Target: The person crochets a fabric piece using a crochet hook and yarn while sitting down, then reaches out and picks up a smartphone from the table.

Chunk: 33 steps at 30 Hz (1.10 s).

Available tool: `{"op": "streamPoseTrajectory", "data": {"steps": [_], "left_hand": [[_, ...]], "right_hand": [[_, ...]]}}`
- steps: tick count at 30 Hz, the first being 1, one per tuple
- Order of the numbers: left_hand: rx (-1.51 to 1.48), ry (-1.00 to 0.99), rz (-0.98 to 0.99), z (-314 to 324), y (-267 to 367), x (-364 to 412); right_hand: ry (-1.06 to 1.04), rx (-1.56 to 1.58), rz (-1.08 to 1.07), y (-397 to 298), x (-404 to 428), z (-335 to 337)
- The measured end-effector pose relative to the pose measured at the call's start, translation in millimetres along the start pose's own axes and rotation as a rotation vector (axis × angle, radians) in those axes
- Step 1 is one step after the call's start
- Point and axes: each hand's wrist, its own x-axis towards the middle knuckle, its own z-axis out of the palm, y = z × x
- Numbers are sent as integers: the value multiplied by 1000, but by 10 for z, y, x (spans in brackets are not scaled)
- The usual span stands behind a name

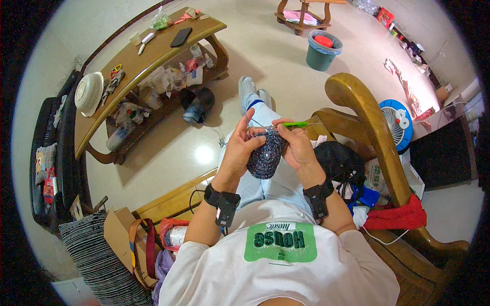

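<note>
A dark blue-grey crocheted piece (267,157), rounded at its lower end, hangs between my two hands above my lap. My left hand (242,144) grips its upper left edge with the thumb pressed on the fabric. The left index finger points up, and a strand of yarn runs near it. In my right hand (296,143) is a crochet hook with a green handle (293,125), held between thumb and fingers. Its metal shaft lies along the top edge of the piece, where the tip is hard to make out. The right fingers also touch the piece's right side.
A wooden coffee table (153,49) stands ahead left, bearing a phone (181,37), scissors (116,71) and a white basket (89,93). A bin (323,51) is ahead on the floor. The bench's wooden armrest (377,126) rises at right, beside a black bag (338,160). A cardboard box (122,239) sits left.
</note>
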Motion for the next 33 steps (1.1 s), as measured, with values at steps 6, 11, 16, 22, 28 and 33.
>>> {"op": "streamPoseTrajectory", "data": {"steps": [6,11,16,22,28,33], "left_hand": [[43,-5,3,53,30,4],[54,18,4,52,30,5],[49,12,-20,102,76,2],[-33,-10,-55,101,85,3],[10,-15,-43,108,95,-12],[166,11,31,115,134,-31]], "right_hand": [[2,219,70,25,4,-11],[62,270,84,35,3,9],[41,212,41,-1,13,-25],[10,44,-39,-101,-21,2],[-71,-243,-211,-176,10,-22],[-157,-402,-292,-247,15,-42]]}}
